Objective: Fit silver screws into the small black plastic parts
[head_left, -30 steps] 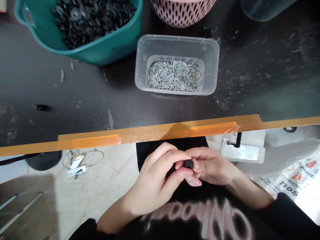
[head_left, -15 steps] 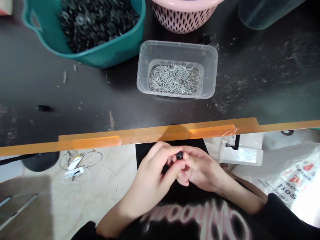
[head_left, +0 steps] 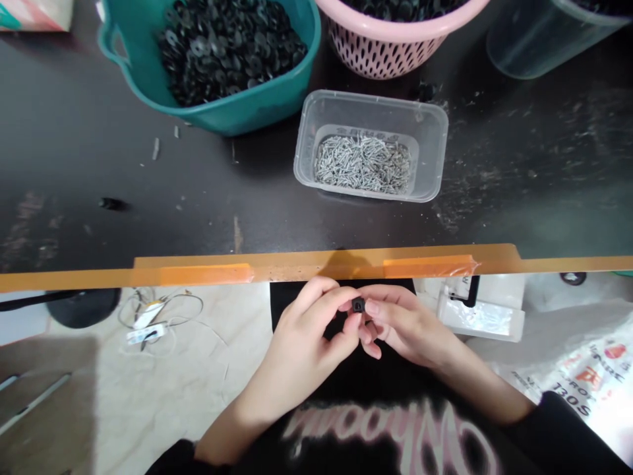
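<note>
A small black plastic part point(head_left: 359, 305), with a hole in the face turned up, is held between both hands just in front of the table edge. Thumb and forefinger of my left hand point(head_left: 316, 323) pinch it from the left. From the other side, the thumb and fingers of my right hand point(head_left: 403, 323) grip the same part. Beyond the hands, a clear plastic box point(head_left: 430, 148) stands on the table with many small silvery metal pins point(head_left: 363, 165) in it.
A teal basket point(head_left: 237, 119) of black washer-like parts stands at the back left, beside a pink basket point(head_left: 380, 56) and a clear tub point(head_left: 524, 49). Orange tape point(head_left: 316, 265) lines the table edge. A loose black piece point(head_left: 113, 204) lies on the left; cables point(head_left: 163, 313) lie below.
The black part has been turned in the fingers, so its hole now shows. The table and its containers have shifted rightward in view as the camera moved.
</note>
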Tool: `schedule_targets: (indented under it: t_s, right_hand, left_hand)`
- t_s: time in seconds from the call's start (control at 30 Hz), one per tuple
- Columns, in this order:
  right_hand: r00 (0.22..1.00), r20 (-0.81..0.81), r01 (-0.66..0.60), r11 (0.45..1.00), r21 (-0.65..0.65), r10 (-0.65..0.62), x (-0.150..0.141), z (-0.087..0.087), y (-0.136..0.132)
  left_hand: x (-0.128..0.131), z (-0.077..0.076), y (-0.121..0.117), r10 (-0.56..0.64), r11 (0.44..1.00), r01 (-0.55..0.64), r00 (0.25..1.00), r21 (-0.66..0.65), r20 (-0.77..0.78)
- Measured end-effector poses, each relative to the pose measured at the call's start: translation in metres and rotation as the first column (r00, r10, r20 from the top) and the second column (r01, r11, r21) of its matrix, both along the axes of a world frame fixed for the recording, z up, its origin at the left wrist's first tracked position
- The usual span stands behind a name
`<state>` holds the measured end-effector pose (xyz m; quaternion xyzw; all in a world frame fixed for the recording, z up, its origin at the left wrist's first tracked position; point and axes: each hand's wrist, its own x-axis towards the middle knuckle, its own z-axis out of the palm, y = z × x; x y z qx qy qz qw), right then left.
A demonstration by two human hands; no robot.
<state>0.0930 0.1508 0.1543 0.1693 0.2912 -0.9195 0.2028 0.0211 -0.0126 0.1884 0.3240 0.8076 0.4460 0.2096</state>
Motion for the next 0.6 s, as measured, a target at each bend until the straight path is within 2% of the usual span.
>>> schedule_targets:
  t_s: [0.13,0.23,0.37,0.5,0.6]
  right_hand:
    - [0.999,0.036,0.020,1.000,0.023,-0.021,-0.001,-0.002,0.003]
    - [0.999,0.031,-0.038,0.997,0.060,0.036,0.000,-0.005,0.007]
    - [0.994,0.074,-0.090,0.980,0.175,0.078,0.000,-0.009,0.009]
    - [0.988,0.119,-0.130,0.955,0.266,0.101,0.006,-0.016,0.008]
    - [0.975,0.176,-0.183,0.942,0.281,0.136,0.020,-0.030,0.002]
  left_hand:
    - [0.000,0.000,0.000,-0.032,0.999,0.035,0.997,-0.039,0.063]
    - [0.001,0.000,0.000,-0.082,0.994,0.089,0.991,-0.062,0.101]
    - [0.000,0.000,-0.001,-0.163,0.973,0.176,0.982,-0.151,0.092]
    - [-0.002,-0.001,0.001,-0.286,0.917,0.306,0.952,-0.255,0.110]
    - [0.001,-0.012,0.001,-0.388,0.843,0.425,0.905,-0.331,0.174]
